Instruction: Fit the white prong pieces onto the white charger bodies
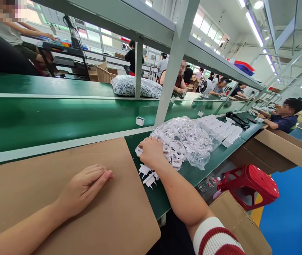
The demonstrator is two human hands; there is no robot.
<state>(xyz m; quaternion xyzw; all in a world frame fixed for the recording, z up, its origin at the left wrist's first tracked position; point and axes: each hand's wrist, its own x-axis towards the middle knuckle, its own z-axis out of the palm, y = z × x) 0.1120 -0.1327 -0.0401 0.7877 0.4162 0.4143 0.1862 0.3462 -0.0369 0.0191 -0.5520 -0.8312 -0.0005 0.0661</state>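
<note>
My left hand point(87, 187) rests on a brown cardboard sheet point(60, 219), its fingers curled and pressed together with the thumb alongside. Whether anything is inside it is hidden. At the near edge of a heap of white plastic charger housings point(176, 162), my right hand point(152, 152) is closed over the pieces. A white oval housing point(139, 151) shows at its fingertips, the rest of the grip being covered by the hand. White plug pieces with pins point(149, 180) lie just below that hand on the green bench. A clear plastic bag point(185, 132) holds more housings behind it.
Past the bag stand rows of white parts point(220, 129). A white housing point(140, 121) sits on the green conveyor point(60, 117), beside a slanted metal post point(171, 67). A red stool point(259, 184) and open cartons point(281, 145) are right. Co-workers sit along the line.
</note>
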